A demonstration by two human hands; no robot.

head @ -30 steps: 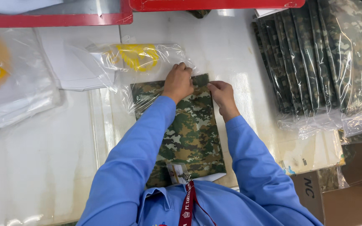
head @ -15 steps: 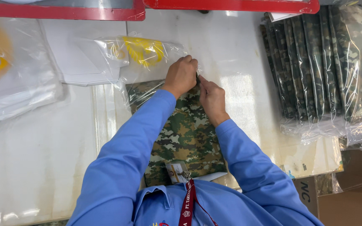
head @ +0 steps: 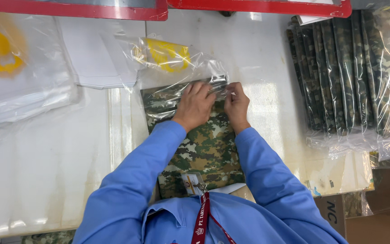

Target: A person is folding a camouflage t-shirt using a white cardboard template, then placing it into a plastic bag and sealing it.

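**Both hands pinch the bag flap over a folded camouflage garment**

Closest to the person, a red lanyard (head: 202, 217) hangs down over the blue shirt, with a small badge (head: 192, 184) lying on the near end of the camouflage garment (head: 204, 149). The garment is folded flat on the white table (head: 46, 171), and its far end sits inside a clear plastic bag (head: 177, 97).

The left hand (head: 196, 105) rests on top of the bag, fingers curled forward and pressing down on the folded plastic edge. The right hand (head: 236, 104) is just beside it, nearly touching, its fingertips pinching the same shiny strip of plastic at the far edge of the garment. Both sleeves run back toward the body on either side of the cloth.

Just beyond the hands, the bag's loose flap lies crumpled on the table, with a yellow mark (head: 168, 54) showing through it. To the left lies a stack of empty clear bags (head: 19, 81), the top one bearing a yellow print too. Off to the right, well apart from the hands, a row of bagged camouflage garments (head: 348, 72) lies overlapped edge to edge. Along the far edge of the table run two red trays (head: 258, 6).
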